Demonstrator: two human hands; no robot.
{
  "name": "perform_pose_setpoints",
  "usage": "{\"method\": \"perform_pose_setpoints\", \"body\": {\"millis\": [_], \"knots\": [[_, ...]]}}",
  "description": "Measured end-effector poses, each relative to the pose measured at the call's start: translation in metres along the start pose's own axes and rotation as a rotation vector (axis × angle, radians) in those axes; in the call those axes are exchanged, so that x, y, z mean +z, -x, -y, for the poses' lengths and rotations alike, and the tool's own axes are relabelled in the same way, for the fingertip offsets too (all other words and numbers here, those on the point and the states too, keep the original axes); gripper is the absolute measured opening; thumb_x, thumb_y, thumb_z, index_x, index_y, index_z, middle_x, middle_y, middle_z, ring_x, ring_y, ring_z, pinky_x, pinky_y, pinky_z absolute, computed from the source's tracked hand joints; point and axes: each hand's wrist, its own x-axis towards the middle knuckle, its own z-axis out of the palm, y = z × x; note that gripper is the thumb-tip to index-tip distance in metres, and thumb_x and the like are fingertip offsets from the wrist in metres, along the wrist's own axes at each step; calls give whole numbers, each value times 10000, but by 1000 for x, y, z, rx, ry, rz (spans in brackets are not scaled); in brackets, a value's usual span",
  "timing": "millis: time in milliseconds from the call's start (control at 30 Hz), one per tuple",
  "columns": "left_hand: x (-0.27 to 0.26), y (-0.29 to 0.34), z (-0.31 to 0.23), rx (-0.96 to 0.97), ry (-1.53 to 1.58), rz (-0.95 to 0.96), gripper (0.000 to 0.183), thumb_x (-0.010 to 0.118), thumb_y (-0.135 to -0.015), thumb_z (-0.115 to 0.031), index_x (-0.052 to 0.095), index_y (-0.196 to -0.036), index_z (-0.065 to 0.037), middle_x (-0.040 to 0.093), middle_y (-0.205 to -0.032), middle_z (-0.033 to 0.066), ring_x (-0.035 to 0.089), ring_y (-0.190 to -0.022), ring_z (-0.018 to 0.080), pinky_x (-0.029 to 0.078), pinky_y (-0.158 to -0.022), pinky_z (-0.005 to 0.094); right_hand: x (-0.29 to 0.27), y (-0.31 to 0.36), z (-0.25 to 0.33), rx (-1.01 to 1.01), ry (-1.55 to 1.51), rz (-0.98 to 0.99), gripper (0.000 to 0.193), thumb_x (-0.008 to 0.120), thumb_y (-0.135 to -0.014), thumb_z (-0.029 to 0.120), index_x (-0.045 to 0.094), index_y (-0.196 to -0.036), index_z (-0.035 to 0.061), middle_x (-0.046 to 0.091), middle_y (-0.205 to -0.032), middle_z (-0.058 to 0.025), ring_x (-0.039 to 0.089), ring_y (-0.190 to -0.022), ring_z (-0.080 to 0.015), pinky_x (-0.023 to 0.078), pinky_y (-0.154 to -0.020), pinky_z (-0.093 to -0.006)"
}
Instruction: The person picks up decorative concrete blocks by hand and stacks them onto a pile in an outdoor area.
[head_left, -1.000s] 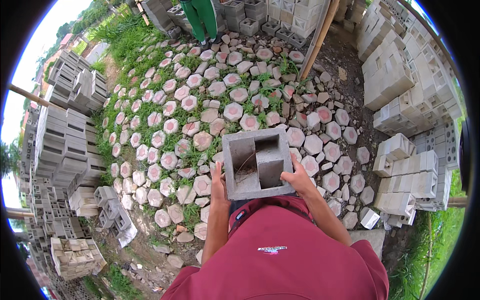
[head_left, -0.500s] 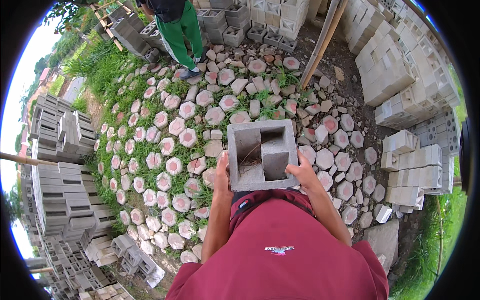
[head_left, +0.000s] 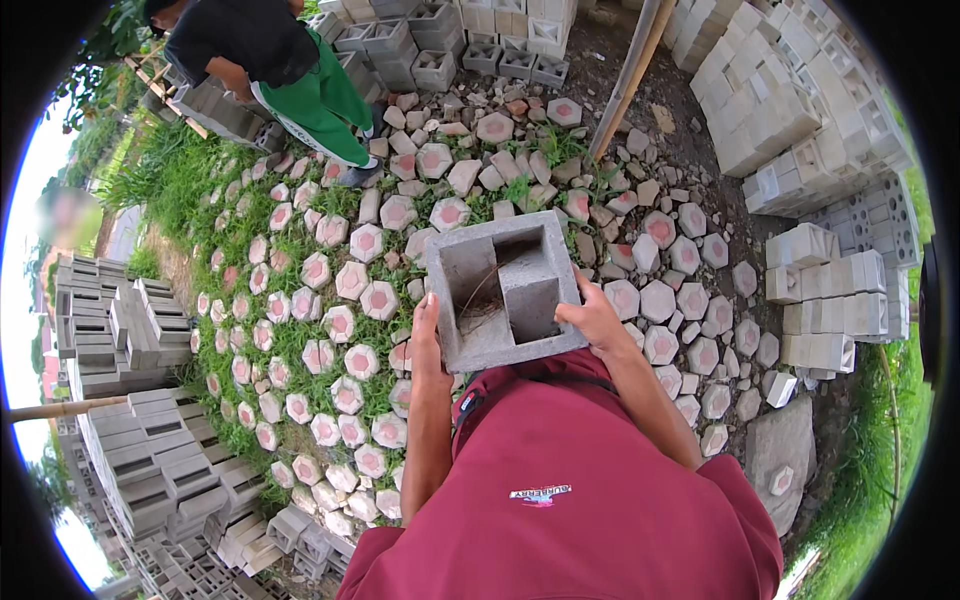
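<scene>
A grey hollow concrete block [head_left: 535, 290] is held in front of my body at waist height, its open cells facing up. Dry grass and a thin curved stem lie inside its left cell. My left hand [head_left: 427, 335] presses flat along the block's left side, fingers mostly hidden beyond it. On the opposite side, my right hand [head_left: 597, 318] grips the near right corner, its thumb hooked over the rim at the right cell. The block sits slightly tilted, its right end higher in the view.
Hexagonal pavers [head_left: 366, 242] with reddish centres are set in grass and rubble ahead. Stacked blocks [head_left: 165, 440] line the left; taller stacks [head_left: 750, 100] stand right. A slanting bamboo pole [head_left: 630, 80] rises ahead. Another person in green trousers [head_left: 322, 95] stands far left. A flat slab [head_left: 780, 455] lies right.
The block has shifted a little left and up in the view and turned slightly, still in both hands. The other person shows more fully, and the surroundings have swung with the view.
</scene>
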Motion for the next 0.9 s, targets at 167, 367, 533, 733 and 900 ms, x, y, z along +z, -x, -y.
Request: {"method": "perform_pose_setpoints", "body": {"millis": [167,367,533,733,900], "knots": [[22,-30,-12,46,-64,-8,504,615,-910,-365,452,-1283,-67,568,-1133,66,564,-1009,173,490,-812,341,-5,-37,19,-96,-74,13,777,584,-692,19,390,-1444,58,606,-952,-44,549,-743,-100,459,-691,-241],[67,-71,-15,40,-124,24,694,742,-809,-258,367,-1356,-51,566,-1150,119,585,-976,208,499,-779,350,-42,-76,33,-111,-50,-10,833,589,-694,18,322,-1483,53,596,-1017,-37,541,-776,-105,461,-703,-251],[111,-99,-6,-16,-190,67,683,747,-794,-190,379,-1352,-52,590,-1119,118,607,-945,215,517,-740,362,-87,-98,37,-72,-96,-72,823,594,-702,24,331,-1480,67,603,-939,-34,536,-720,-101,458,-679,-252],[158,-124,-4,-70,-171,129,629,729,-809,-162,404,-1336,-54,602,-1106,124,619,-947,226,531,-749,376,-118,-108,49,-74,-81,-133,778,597,-719,38,365,-1460,75,601,-909,-37,537,-712,-96,454,-677,-249],[195,-156,-12,-115,-331,155,687,737,-769,-205,403,-1352,-59,573,-1142,143,592,-987,233,516,-759,381,-128,-120,64,-139,-182,-258,651,573,-723,37,471,-1366,48,581,-867,-13,513,-696,-83,424,-642,-227]]}}
